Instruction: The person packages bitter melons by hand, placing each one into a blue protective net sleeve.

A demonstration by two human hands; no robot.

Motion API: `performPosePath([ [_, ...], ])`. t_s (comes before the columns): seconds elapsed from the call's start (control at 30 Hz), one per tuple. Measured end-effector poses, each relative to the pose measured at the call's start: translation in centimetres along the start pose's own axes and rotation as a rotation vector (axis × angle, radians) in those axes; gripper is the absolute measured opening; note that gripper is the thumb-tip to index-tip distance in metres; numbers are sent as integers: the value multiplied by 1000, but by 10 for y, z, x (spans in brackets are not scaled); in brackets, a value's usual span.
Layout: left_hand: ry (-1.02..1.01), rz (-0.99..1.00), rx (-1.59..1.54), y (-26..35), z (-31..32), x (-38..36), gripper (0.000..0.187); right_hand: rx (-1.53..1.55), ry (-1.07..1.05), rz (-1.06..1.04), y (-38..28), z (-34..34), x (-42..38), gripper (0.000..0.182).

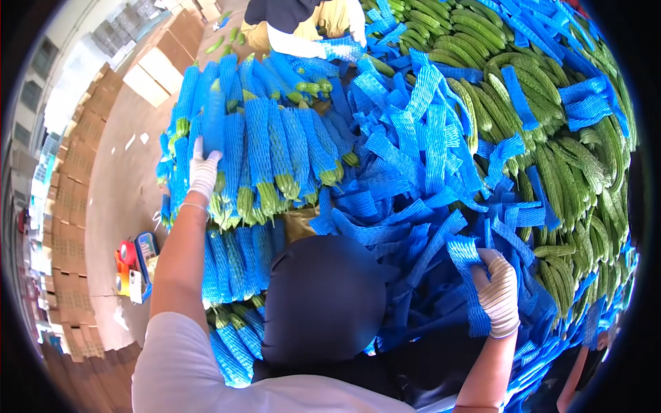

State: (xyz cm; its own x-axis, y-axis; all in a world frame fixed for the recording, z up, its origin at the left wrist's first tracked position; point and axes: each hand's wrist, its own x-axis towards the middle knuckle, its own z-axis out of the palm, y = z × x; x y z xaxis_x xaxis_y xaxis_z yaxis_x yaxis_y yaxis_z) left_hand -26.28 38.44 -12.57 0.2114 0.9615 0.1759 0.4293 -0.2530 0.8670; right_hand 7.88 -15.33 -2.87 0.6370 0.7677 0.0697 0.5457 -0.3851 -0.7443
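Note:
In a white glove, my left hand (203,171) has its fingers wrapped round the lower end of a green gourd in a blue net sleeve (214,120). That gourd lies on top of rows of sleeved gourds (258,148), whose green ends stick out. On the right, my gloved right hand (497,292) grips a loose blue net sleeve (468,272) between thumb and fingers. The sleeve hangs flat over a heap of blue net sleeves (434,138). Bare green gourds (533,86) are piled beyond the heap, at the upper right.
Across the pile a co-worker's gloved hand (357,31) and white sleeve (292,43) are at work. A dark cap (323,299) fills the lower middle. Cardboard boxes (162,58) stand upper left, with tape rolls (127,252) on the left. Another person's arm (573,378) shows lower right.

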Motion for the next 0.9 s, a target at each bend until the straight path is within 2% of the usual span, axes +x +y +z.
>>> performPosePath([
  [0.03, 152, -83, 580, 42, -2, -24, 77, -20, -7, -3, -1, -1, -1, 22],
  [0.07, 149, -86, 582, 47, -1, -35, 77, -42, -16, -8, -1, -1, -2, 22],
  [0.13, 212, 213, 1171, 49, -1, -49, 68, -35, -36, 7, 0, 1, -2, 21],
  [0.17, 173, 382, 1137, 54, 6, -53, 62, -33, -33, 15, 0, 3, -2, 21],
  [0.2, 29, 364, 1046, 62, 19, -54, 59, -33, -28, 26, 1, 5, -1, 21],
  [0.23, -147, 209, 800, 60, 34, -48, 59, -37, -30, 25, 2, 6, -1, 21],
  [0.3, -275, 26, 853, 79, 66, -54, 69, -57, -36, 17, 5, 9, 1, 22],
  [0.4, -149, -129, 865, 71, 100, -50, 83, -77, -18, 9, 5, 14, 2, 22],
  [0.43, -152, -125, 857, 70, 104, -49, 83, -90, 0, -17, 10, 16, 2, 21],
  [0.5, -31, -181, 848, 67, 110, -47, 85, -106, 16, -51, 14, 16, 2, 21],
  [0.53, -37, -178, 847, 64, 109, -44, 85, -113, 21, -83, 15, 17, 0, 22],
  [0.6, -61, -226, 640, 51, 99, -32, 80, -107, 16, -70, 18, 14, -2, 22],
  [0.67, -48, -162, 545, 32, 86, -23, 74, -89, 11, -31, 19, 12, -3, 23],
  [0.73, -208, -394, -18, 31, 72, -22, 72, -79, 16, -27, 19, 11, -5, 23],
  [0.77, -236, -436, -103, 22, 67, -18, 70, -81, 15, -27, 17, 10, -6, 23],
  [0.9, -233, -412, -4, 34, 78, -27, 70, -98, 35, -87, 14, 10, -12, 23],
])
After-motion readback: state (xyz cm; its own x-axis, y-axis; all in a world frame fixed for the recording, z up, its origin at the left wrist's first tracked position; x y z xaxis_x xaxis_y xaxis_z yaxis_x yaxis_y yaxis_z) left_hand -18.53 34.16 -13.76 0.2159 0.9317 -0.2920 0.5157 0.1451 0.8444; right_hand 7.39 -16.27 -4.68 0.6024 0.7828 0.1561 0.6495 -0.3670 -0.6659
